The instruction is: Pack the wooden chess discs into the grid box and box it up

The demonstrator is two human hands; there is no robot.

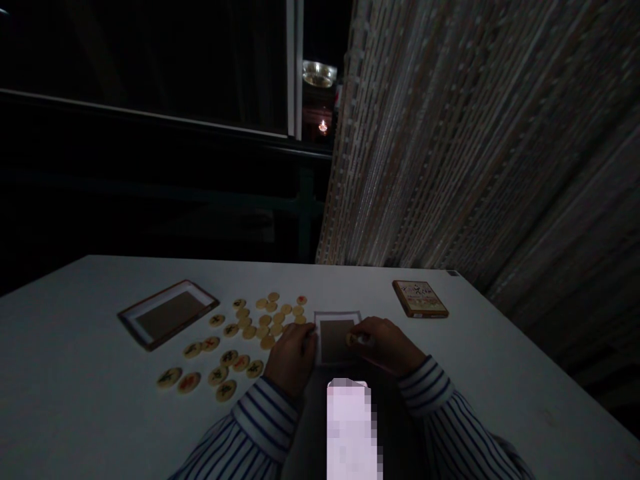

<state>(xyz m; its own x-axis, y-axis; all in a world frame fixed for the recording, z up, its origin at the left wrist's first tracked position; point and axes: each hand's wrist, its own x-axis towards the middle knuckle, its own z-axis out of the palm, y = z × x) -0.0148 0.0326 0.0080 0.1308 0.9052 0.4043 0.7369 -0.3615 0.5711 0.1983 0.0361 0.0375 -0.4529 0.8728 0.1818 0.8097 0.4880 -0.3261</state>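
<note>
My right hand [390,345] pinches a round wooden Chinese chess piece [351,339] over the right part of a small open box [333,341] with white walls and a grey-brown bottom. At the left wall of this box, my left hand [290,360] has its fingers closed on the edge. Left of that hand, several more chess pieces [241,363] lie scattered on the white table [90,413]. Some show black or red characters, while others show a plain face. Both sleeves are striped.
A larger open box part [167,313] lies at the left, beyond the pieces. Far right on the table is a flat printed box [421,298]. A beaded string curtain [425,133] hangs behind the table, beside a dark window. A pixelated pale patch [353,433] covers the bottom centre.
</note>
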